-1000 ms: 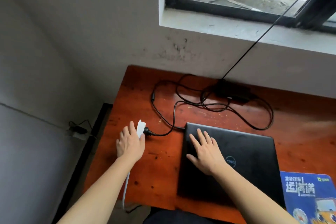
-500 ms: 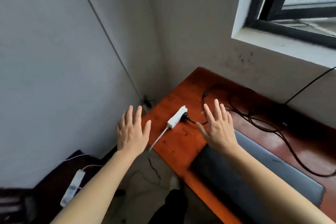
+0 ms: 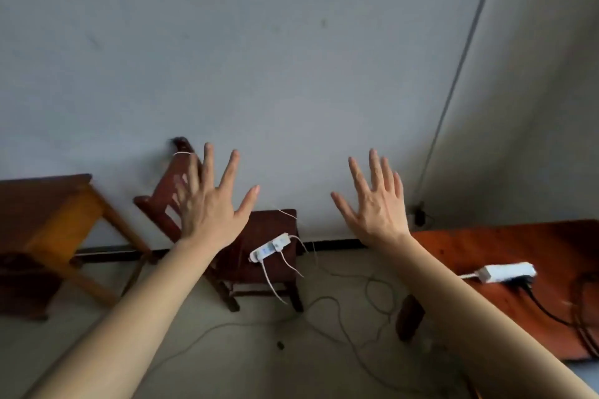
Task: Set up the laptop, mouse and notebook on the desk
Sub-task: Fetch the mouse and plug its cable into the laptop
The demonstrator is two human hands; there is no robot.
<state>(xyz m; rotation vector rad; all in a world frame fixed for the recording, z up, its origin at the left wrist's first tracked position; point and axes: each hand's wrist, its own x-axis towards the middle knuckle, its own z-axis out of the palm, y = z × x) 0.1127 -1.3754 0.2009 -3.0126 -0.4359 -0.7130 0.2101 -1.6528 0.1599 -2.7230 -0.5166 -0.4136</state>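
- Left hand (image 3: 210,207): raised in mid-air, back of hand to the camera, fingers (image 3: 231,168) spread wide, nothing held. Outer fingers blurred.
- Right hand (image 3: 377,207): raised likewise, fingers spread, empty. Both hands well apart from each other and from every object.
- Surface (image 3: 505,249): reddish-brown wood, only its left end in view at lower right. Laptop, mouse and notebook are outside the view, so their places cannot be told.
- White power strip (image 3: 505,272): lies flat on the surface near its left edge; a black plug and black cable (image 3: 547,311) run from it toward the right border of the view.
- Dark wooden chair (image 3: 259,256): stands on the floor against the wall, behind and between the hands, partly covered by the left hand.
- Second white power strip (image 3: 269,248): rests on the chair seat, tilted, white cords trailing off the seat front.
- Thin grey cords (image 3: 327,304): loop loosely over the floor between chair and surface.
- Yellow-legged wooden table (image 3: 48,204): far left, apparently at a tilt, though lens distortion may account for that.
- Wall (image 3: 291,58): plain grey, a thin dark line running up its right side.
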